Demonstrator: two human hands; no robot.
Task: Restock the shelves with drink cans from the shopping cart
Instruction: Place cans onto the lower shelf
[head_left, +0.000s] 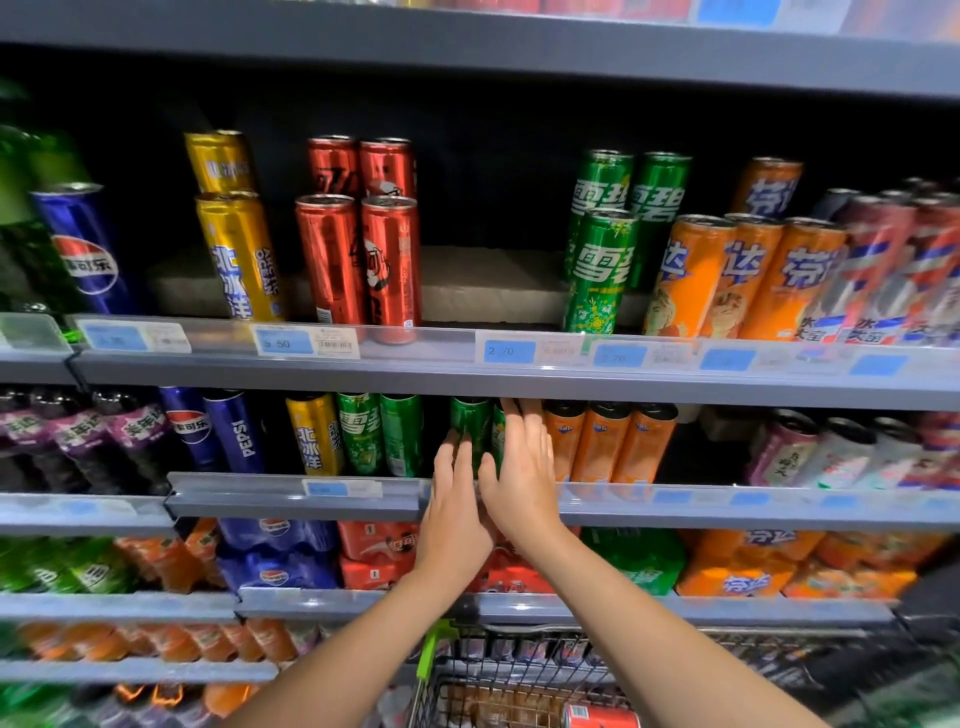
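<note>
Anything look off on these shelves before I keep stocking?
One thing: on the second shelf a blue Pepsi can stands upside down, its logo reading inverted, beside an upright one. Both hands, left hand and right hand, are flat against the green cans. Nothing looks spilled or dented.

Grey shelf (467, 376), upper tier: blue can (85, 249), yellow cans (239, 254), red cans (358, 265), green cans (602, 270), orange cans (727, 275) upright. Lower shelf (291, 501): green cans (379, 434) and orange cans (613, 441) standing in rows.
</note>
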